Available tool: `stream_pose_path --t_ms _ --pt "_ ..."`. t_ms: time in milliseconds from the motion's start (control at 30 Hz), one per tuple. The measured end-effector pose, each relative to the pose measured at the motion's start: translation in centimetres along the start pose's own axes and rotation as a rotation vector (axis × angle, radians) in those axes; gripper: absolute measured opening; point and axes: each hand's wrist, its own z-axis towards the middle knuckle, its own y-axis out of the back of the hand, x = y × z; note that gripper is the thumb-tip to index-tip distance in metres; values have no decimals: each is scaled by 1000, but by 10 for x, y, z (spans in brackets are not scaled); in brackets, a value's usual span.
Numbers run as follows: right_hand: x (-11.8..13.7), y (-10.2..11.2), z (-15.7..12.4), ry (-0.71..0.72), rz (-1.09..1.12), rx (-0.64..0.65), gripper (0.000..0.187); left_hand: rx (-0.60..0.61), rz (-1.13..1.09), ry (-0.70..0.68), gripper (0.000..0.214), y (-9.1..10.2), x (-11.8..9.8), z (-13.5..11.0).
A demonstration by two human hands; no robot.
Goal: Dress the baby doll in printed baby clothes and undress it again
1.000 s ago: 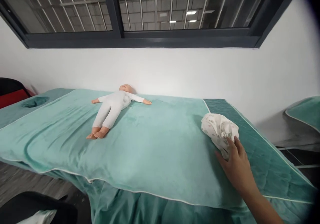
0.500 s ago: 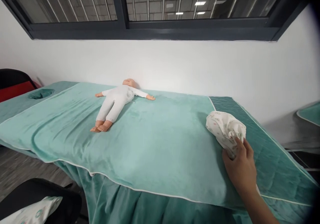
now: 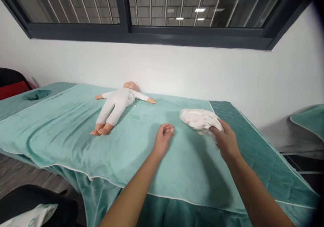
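Observation:
A baby doll (image 3: 117, 106) in a white bodysuit lies on its back on a teal blanket (image 3: 76, 129) that covers a bed against the wall. My right hand (image 3: 226, 140) is closed on a bunched white patterned cloth (image 3: 198, 119), held just above the blanket right of centre. Left of that cloth my left hand (image 3: 163, 139) reaches forward over the blanket with its fingers loosely curled and nothing in them. The doll lies about an arm's length to the left of both hands.
A darker quilted teal cover (image 3: 255, 152) shows at the bed's right end. A second teal bed corner (image 3: 310, 117) stands at far right. A black and red chair (image 3: 11, 85) is at far left. Another patterned cloth (image 3: 32, 217) lies on a dark seat at bottom left.
My right hand has lifted the white cloth and carried it left, towards the bed's middle. My left arm has come into view and reaches forward beside it.

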Motion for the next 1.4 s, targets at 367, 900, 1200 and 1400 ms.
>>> stream_pose_path --t_ms 367,900,1200,1400 --pt "-6 -97 -35 -195 220 468 49 -197 -474 86 58 4 4 19" --pt "-10 -82 -38 -209 642 221 28 -123 -529 146 50 6 -3 22" --pt "-19 -78 -26 -176 866 10 23 -111 -517 178 53 6 -6 15" --pt "-21 -79 -30 -92 692 63 21 -49 -537 274 58 10 -6 16"
